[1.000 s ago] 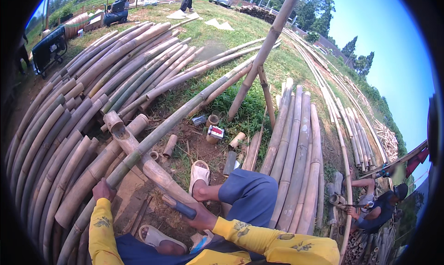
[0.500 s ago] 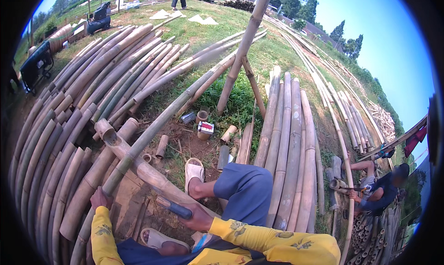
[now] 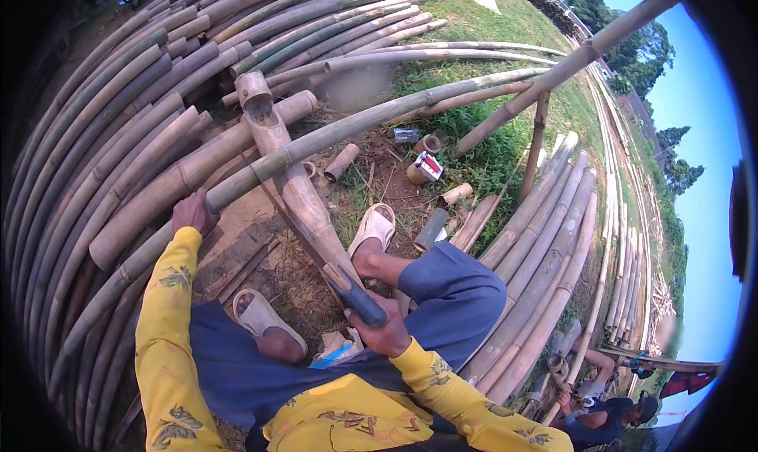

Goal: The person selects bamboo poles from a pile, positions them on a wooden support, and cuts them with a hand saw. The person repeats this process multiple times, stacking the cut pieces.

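Observation:
A long bamboo pole [image 3: 347, 126] slants across a thicker bamboo log [image 3: 294, 185] with a notch cut near its far end. My left hand [image 3: 193, 213] is closed round this pole, left of where the two cross. Over my lap, my right hand [image 3: 384, 326] grips the dark-wrapped handle of what looks like a saw [image 3: 306, 243]. Its thin, dark blade runs along the log's left side, up to the pole near the crossing. Whether the blade touches the pole, I cannot tell; its teeth are too small to make out.
Bamboo poles [image 3: 118, 144] are stacked at the left, with more [image 3: 545, 239] at my right. Short bamboo offcuts [image 3: 342, 161] and a small red-and-white box [image 3: 429, 166] are past my sandalled foot. An upright bamboo post [image 3: 553, 77] leans there. Another person [image 3: 604, 412] sits far right.
The whole view has tilted, shifting the scene. My right hand has turned the saw, so its blade now shows alongside the log. The left hand still holds the pole.

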Motion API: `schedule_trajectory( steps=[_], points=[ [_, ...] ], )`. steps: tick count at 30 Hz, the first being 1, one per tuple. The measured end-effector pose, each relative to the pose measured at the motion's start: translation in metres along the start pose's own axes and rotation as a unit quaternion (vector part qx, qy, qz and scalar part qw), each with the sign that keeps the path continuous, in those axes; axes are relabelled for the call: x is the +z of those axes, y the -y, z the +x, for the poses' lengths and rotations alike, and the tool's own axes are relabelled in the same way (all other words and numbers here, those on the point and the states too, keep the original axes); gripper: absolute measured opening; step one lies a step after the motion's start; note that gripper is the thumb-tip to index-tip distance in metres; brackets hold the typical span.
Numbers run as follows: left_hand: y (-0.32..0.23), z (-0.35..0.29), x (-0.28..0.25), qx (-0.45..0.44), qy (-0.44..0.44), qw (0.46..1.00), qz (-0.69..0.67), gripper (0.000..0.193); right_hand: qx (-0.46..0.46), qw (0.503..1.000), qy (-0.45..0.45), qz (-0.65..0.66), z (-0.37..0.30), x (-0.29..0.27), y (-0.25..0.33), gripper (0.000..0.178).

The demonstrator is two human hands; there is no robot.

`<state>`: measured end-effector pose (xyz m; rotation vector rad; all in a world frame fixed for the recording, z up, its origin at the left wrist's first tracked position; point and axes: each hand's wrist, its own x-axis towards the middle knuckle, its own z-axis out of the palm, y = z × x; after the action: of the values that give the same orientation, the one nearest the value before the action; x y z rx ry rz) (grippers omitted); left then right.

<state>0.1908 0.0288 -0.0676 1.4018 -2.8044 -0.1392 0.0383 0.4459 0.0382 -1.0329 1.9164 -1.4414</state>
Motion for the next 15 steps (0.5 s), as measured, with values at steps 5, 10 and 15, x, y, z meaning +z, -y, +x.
schedule_trajectory(
  steps=[5, 10, 15],
  points=[
    [0.0, 0.001, -0.01, 0.019, -0.005, 1.0, 0.006, 0.039, 0.017, 0.999, -0.004, -0.051, 0.016, 0.003, 0.019, 0.012],
    [0.009, -0.014, -0.01, -0.014, 0.022, 1.0, 0.003, 0.046, 0.042, 0.997, 0.007, -0.058, -0.021, -0.004, 0.038, 0.011],
    [-0.006, -0.008, -0.011, -0.004, 0.016, 1.0, 0.003, 0.045, 0.036, 0.995, 0.007, -0.094, -0.032, -0.023, 0.011, 0.013]
  ],
)
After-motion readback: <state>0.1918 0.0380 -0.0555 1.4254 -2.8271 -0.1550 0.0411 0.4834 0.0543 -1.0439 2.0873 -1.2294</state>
